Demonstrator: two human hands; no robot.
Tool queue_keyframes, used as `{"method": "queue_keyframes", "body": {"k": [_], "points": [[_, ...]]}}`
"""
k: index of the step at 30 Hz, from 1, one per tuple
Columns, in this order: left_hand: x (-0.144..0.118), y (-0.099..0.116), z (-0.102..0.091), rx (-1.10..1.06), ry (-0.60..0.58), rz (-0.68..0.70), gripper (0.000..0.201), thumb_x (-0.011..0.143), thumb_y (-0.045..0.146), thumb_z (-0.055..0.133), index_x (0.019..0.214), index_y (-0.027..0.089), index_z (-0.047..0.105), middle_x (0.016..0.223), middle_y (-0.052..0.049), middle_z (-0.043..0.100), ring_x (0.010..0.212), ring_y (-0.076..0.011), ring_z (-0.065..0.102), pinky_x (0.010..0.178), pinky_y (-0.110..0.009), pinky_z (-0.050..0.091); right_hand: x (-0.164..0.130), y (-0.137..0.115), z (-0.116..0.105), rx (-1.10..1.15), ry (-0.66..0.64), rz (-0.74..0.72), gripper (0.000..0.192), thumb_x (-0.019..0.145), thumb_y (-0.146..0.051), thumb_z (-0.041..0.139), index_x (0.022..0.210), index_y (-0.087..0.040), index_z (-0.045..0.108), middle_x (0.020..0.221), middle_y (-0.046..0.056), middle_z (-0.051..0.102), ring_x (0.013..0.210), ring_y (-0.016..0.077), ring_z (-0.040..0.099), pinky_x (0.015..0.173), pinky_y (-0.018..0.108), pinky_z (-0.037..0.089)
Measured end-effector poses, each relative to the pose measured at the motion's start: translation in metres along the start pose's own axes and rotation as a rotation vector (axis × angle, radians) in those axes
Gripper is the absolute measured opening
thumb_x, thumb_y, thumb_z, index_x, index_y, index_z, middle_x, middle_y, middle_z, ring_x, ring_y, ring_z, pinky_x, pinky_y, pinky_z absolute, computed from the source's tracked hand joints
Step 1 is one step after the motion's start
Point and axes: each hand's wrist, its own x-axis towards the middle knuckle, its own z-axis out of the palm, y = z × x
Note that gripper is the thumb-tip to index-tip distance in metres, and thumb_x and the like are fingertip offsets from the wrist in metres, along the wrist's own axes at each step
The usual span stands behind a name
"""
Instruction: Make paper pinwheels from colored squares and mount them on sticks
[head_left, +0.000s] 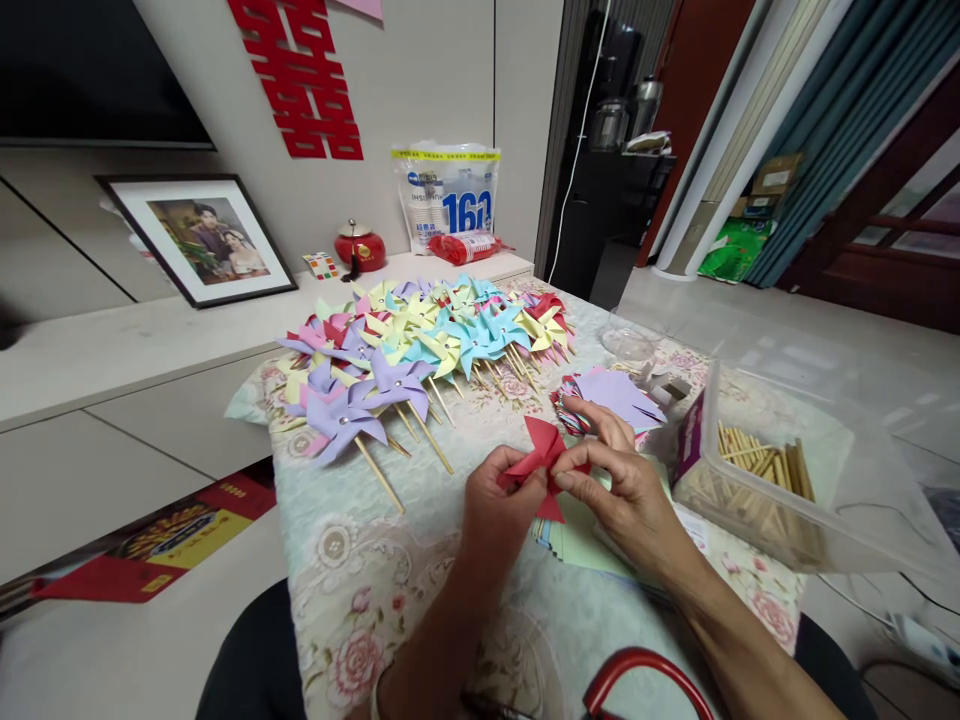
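Note:
Between my hands, above the table, is a red paper pinwheel [541,445] with its blades folded toward the middle. My left hand [506,505] is closed on its left side, thumb near the centre. The thumb and forefinger of my right hand [619,480] pinch at its centre and right side; whether a small pin is between them I cannot make out. Under my right hand lies a stack of pale green paper sheets [589,540]. Just beyond it are purple paper sheets [619,395] beside a bundle of striped straws or cord.
Finished pinwheels on sticks [450,335] crowd the table's far side. A clear plastic box [750,500] of short wooden sticks stands at the right. A red curved handle [645,665] lies at the near edge. Behind are a framed photo [214,240] and a bag [448,195].

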Motion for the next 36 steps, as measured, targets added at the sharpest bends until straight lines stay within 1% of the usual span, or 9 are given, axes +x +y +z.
{"method": "queue_keyframes", "body": {"k": [8, 12, 21, 26, 32, 36], "points": [[-0.003, 0.008, 0.003, -0.002, -0.016, -0.012, 0.014, 0.059, 0.023, 0.070, 0.059, 0.018, 0.057, 0.051, 0.006, 0.050, 0.050, -0.0081, 0.039, 0.049, -0.020, 0.033, 0.002, 0.003, 0.001, 0.036, -0.038, 0.048, 0.017, 0.091, -0.030, 0.065, 0.078, -0.024, 0.072, 0.149, 0.009, 0.050, 0.143, 0.0328, 0.034, 0.112, 0.056, 0.022], [-0.003, 0.008, 0.002, 0.019, -0.023, -0.001, 0.014, 0.060, 0.024, 0.069, 0.060, 0.018, 0.057, 0.052, 0.006, 0.050, 0.051, -0.0083, 0.039, 0.050, -0.021, 0.032, 0.002, 0.006, 0.001, 0.045, -0.044, 0.067, 0.016, 0.091, -0.030, 0.065, 0.079, -0.023, 0.072, 0.147, 0.010, 0.052, 0.142, 0.0326, 0.036, 0.110, 0.055, 0.024], [-0.004, 0.007, 0.002, 0.039, -0.039, -0.022, 0.017, 0.062, 0.027, 0.069, 0.062, 0.017, 0.056, 0.053, 0.005, 0.050, 0.051, -0.0082, 0.039, 0.050, -0.021, 0.032, 0.004, 0.007, 0.000, 0.078, -0.059, 0.108, 0.019, 0.091, -0.031, 0.063, 0.077, -0.022, 0.071, 0.144, 0.010, 0.055, 0.140, 0.0321, 0.038, 0.111, 0.053, 0.023], [-0.003, 0.005, 0.002, 0.049, -0.051, -0.022, 0.016, 0.062, 0.027, 0.068, 0.063, 0.017, 0.056, 0.054, 0.005, 0.050, 0.052, -0.0084, 0.040, 0.051, -0.021, 0.034, 0.004, 0.008, -0.002, 0.144, -0.089, 0.138, 0.021, 0.092, -0.032, 0.062, 0.075, -0.022, 0.070, 0.142, 0.011, 0.057, 0.140, 0.0311, 0.038, 0.110, 0.052, 0.023], [0.000, -0.001, -0.001, 0.082, -0.068, 0.003, 0.018, 0.065, 0.028, 0.069, 0.063, 0.018, 0.054, 0.053, 0.006, 0.046, 0.051, -0.0080, 0.037, 0.050, -0.021, 0.031, 0.005, 0.005, -0.003, 0.160, -0.099, 0.151, 0.021, 0.090, -0.028, 0.062, 0.071, -0.021, 0.068, 0.127, 0.012, 0.065, 0.137, 0.0306, 0.042, 0.108, 0.049, 0.026], [0.000, -0.005, -0.002, 0.078, -0.078, 0.001, 0.018, 0.066, 0.028, 0.069, 0.064, 0.018, 0.054, 0.054, 0.007, 0.045, 0.051, -0.0075, 0.036, 0.050, -0.020, 0.030, 0.005, 0.005, -0.002, 0.168, -0.091, 0.157, 0.021, 0.090, -0.028, 0.061, 0.070, -0.021, 0.067, 0.127, 0.012, 0.064, 0.136, 0.0305, 0.043, 0.107, 0.048, 0.027]]}}
